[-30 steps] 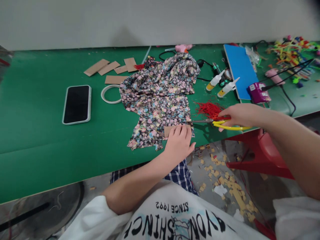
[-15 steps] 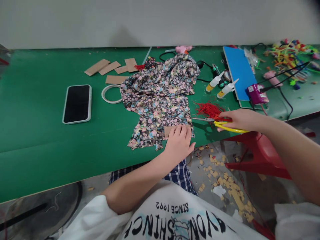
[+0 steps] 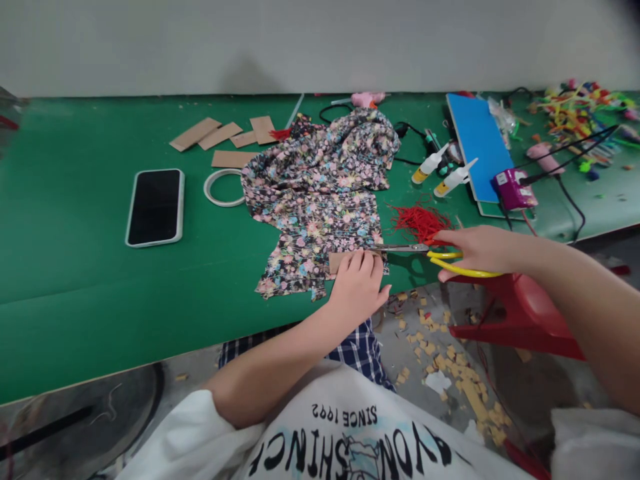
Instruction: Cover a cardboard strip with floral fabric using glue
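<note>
My left hand (image 3: 359, 283) lies with its fingers flat on a small brown cardboard piece (image 3: 337, 262), pressing it onto the floral cloth (image 3: 305, 233). In my right hand (image 3: 473, 250) are scissors (image 3: 463, 271) with yellow handles. Their blades point left, across the cloth's right edge, along the upper edge of the cardboard and close to my left fingertips. The blade tips are hard to make out against the pattern. Beyond the scissors lies a heap of red threads (image 3: 420, 221).
Left of the cloth are a tape roll (image 3: 210, 195), a phone (image 3: 156, 208) and several cardboard strips (image 3: 233, 159). Two glue bottles (image 3: 430, 165), a blue board (image 3: 483, 147), a purple device (image 3: 515, 189) and cables lie to the right. A red stool (image 3: 540, 310) stands beyond the table edge.
My right hand and the scissors have moved slightly toward me, bringing the blades down to the cardboard's upper edge. My left hand has stayed in place on the cardboard.
</note>
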`<action>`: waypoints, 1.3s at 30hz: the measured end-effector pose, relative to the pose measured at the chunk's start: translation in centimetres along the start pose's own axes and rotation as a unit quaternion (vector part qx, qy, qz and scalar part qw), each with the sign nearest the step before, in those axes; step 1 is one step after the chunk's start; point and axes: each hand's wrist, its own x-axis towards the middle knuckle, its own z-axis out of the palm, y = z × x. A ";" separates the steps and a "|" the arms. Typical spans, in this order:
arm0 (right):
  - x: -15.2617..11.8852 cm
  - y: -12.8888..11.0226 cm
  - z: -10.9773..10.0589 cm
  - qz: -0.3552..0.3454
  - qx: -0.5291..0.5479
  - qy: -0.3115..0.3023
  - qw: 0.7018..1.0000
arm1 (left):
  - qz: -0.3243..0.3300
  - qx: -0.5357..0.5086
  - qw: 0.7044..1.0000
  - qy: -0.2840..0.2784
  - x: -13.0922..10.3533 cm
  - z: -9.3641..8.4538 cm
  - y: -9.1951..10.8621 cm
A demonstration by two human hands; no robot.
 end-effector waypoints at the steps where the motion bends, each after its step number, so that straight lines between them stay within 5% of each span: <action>1: 0.1 0.1 0.1 0.003 -0.001 -0.001 1.000 | 0.000 0.000 1.000 0.001 0.0 0.0 0.0; 23: 0.2 -0.4 -1.4 0.026 -0.013 -0.039 0.999 | -0.002 0.001 1.000 0.002 -0.1 0.0 -0.1; 39: 1.4 0.6 -0.2 -0.010 0.048 -0.026 0.998 | -0.003 0.002 1.000 -0.002 -0.1 -0.1 -0.1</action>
